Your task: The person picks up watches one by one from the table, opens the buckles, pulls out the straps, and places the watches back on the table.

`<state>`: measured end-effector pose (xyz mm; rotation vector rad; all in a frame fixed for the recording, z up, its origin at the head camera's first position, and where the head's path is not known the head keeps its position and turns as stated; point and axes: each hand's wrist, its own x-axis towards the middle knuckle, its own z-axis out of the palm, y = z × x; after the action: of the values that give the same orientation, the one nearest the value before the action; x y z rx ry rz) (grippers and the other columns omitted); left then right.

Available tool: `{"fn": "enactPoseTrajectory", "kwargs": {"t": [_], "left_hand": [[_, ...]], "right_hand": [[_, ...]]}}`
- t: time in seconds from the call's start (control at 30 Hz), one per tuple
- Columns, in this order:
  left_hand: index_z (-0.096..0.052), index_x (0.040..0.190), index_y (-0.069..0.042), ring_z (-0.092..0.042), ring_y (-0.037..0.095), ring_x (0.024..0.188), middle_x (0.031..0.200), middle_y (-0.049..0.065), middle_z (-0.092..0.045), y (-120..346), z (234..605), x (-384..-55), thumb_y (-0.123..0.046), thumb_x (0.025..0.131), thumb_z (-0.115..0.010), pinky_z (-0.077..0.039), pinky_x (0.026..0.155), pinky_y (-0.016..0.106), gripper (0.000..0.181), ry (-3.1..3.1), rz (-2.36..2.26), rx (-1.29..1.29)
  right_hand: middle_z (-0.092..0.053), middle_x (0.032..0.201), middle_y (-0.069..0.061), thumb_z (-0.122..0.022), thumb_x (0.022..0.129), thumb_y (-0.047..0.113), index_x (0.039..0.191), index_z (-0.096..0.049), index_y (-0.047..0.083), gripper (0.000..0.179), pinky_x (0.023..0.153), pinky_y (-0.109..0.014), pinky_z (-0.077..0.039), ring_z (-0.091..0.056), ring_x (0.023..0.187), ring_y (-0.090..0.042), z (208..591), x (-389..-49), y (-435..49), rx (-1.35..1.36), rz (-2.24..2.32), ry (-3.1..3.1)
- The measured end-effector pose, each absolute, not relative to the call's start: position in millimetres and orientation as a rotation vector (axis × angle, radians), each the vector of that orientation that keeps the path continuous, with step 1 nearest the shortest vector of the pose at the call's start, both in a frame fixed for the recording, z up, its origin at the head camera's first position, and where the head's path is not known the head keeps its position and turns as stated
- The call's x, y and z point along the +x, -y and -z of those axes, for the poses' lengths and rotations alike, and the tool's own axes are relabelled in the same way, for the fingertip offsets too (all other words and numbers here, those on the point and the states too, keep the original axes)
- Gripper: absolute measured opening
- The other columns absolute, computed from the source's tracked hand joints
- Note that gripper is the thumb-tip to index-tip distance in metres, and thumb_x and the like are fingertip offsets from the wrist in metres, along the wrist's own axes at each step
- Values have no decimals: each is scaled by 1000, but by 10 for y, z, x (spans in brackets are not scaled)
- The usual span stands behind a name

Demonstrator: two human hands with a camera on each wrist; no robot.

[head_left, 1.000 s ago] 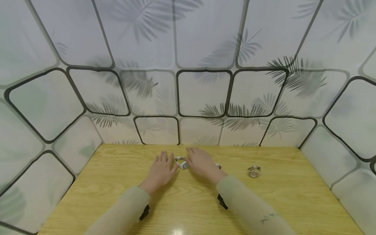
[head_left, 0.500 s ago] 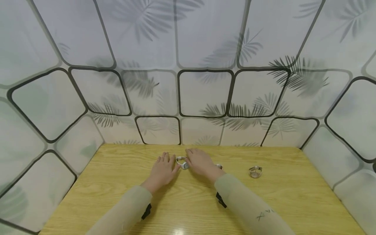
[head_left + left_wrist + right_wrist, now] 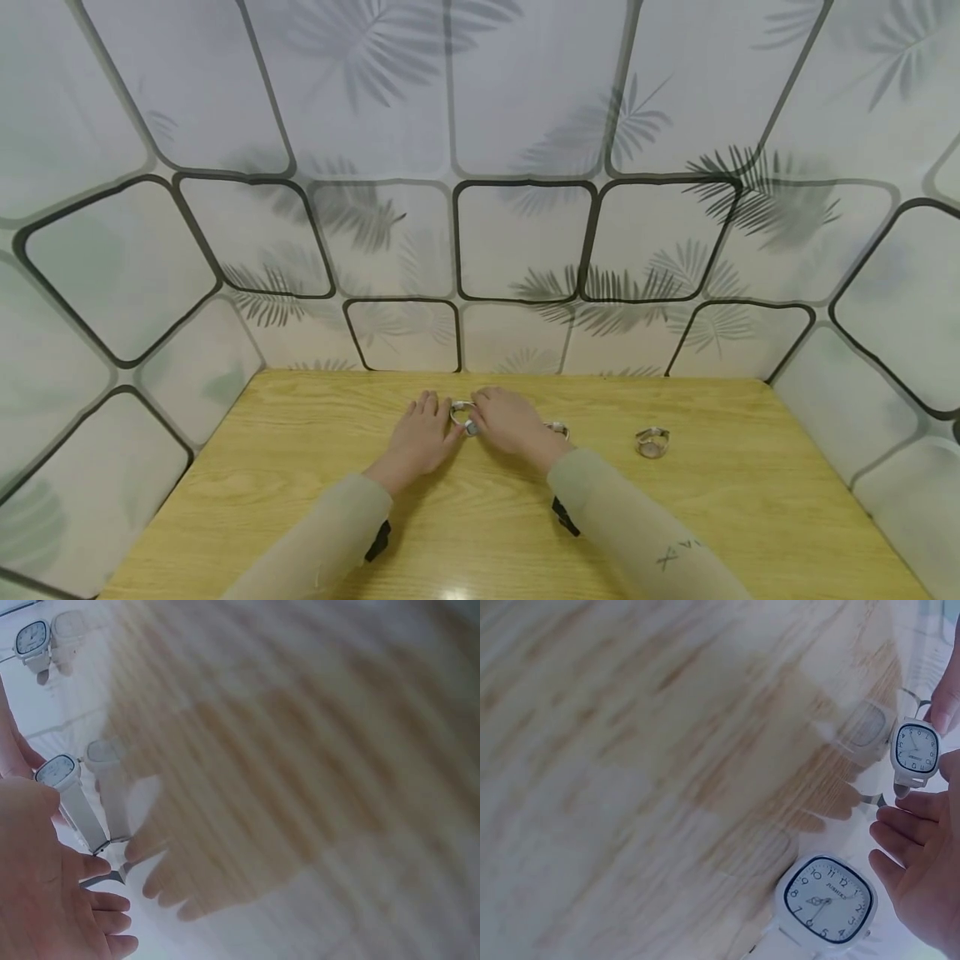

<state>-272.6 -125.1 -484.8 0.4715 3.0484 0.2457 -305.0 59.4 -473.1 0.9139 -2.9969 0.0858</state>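
A white wristwatch (image 3: 471, 428) with a squarish face stands on its looped strap between both hands, in the middle of the far part of the table. The left hand (image 3: 422, 433) lies along its left side; in the left wrist view its thumb is by the watch face (image 3: 57, 771) and its fingers extend along the strap. On the other side, the right hand (image 3: 510, 421) has its fingers extended and its fingertips right at the strap. The right wrist view shows the same watch face (image 3: 916, 746) upright between the two hands.
A second white watch (image 3: 558, 428) stands partly hidden behind the right wrist; its large dial (image 3: 826, 896) fills the lower part of the right wrist view. Farther right stands a third watch (image 3: 652, 443). The wooden table (image 3: 480, 533) meets a patterned wall covering (image 3: 517, 242) at the back.
The watch between the hands has turned a little, its face shifting slightly down and left. Both hands have closed in slightly around it. The third watch stays in place on the table.
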Motion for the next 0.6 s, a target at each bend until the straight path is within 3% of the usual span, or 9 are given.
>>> {"fn": "enactPoseTrajectory", "kwargs": {"t": [0.43,0.6], "left_hand": [[-47,155,7,-39,44,155,163,30,-42,1250,4890,-2767,-42,114,-46,-32,130,54,63,-3054,-267,547],[-43,156,9,-37,44,156,165,29,-40,1242,4860,-2758,-49,112,-49,-31,131,52,73,-3018,-263,555]], "right_hand": [[-61,151,-18,-47,115,31,148,-59,1,46,121,-47,-47,-57,143,-34,4748,-3020,-613,851,-293,3081],[-60,152,-18,-47,115,31,149,-58,1,46,121,-49,-47,-56,144,-34,4734,-2999,-619,830,-335,3102]]}}
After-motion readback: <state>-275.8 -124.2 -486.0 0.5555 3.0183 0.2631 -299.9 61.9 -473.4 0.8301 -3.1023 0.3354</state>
